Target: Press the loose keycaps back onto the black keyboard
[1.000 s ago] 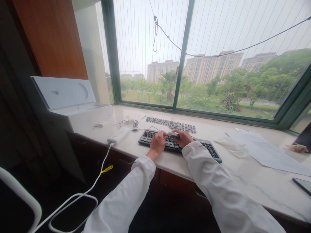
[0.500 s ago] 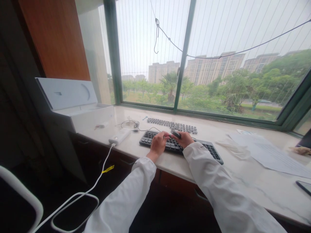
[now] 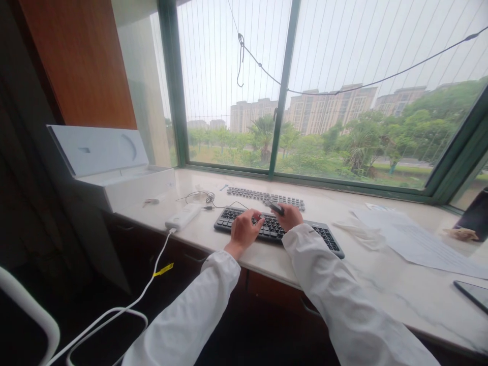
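Note:
A dark keyboard lies on the marble-patterned counter, with bare key positions showing over much of it. Above its left half is my left hand, thumb and fingers curled into a pinch; anything between the tips is too small to make out. My right hand, over the middle of the keyboard, is closed around a short dark hand tool whose tip points left. Loose grey keycaps stand in rows just behind the keyboard.
At the left are an open white box, a white power strip and a coiled black cable. Crumpled tissue, paper sheets and a phone lie to the right. A window rises behind.
My left hand has drawn slightly away from my right hand and the tool, widening the gap between them. The whole view has shifted a little.

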